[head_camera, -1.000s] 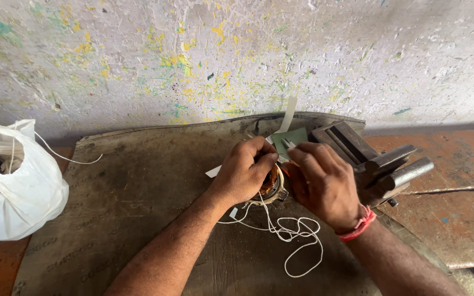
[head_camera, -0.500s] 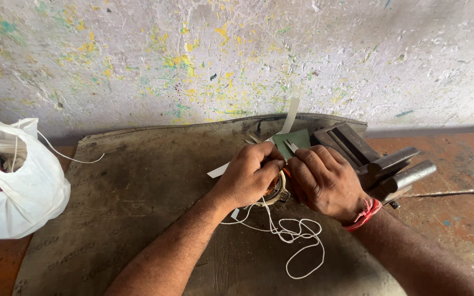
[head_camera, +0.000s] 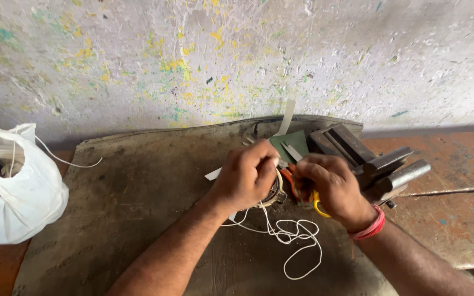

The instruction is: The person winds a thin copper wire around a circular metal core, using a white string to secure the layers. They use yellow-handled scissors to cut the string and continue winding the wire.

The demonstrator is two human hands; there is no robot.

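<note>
My left hand is closed over a round, ring-shaped metal part on a dark worn mat. Close beside it, my right hand grips a tool with orange and yellow handles, its tip at the round part. A red band circles my right wrist. White string runs from under my hands and lies in loose loops on the mat toward me. Green and pale paper strips lie just beyond my fingers. Most of the round part is hidden by my hands.
A white plastic bag with items inside sits at the left edge, a string trailing from it. A metal bench vise stands right of my hands on a rusty bench top. A paint-flecked wall rises behind.
My right hand has moved down and right a little, and the orange and yellow handles now show under it. My left hand stays on the round part.
</note>
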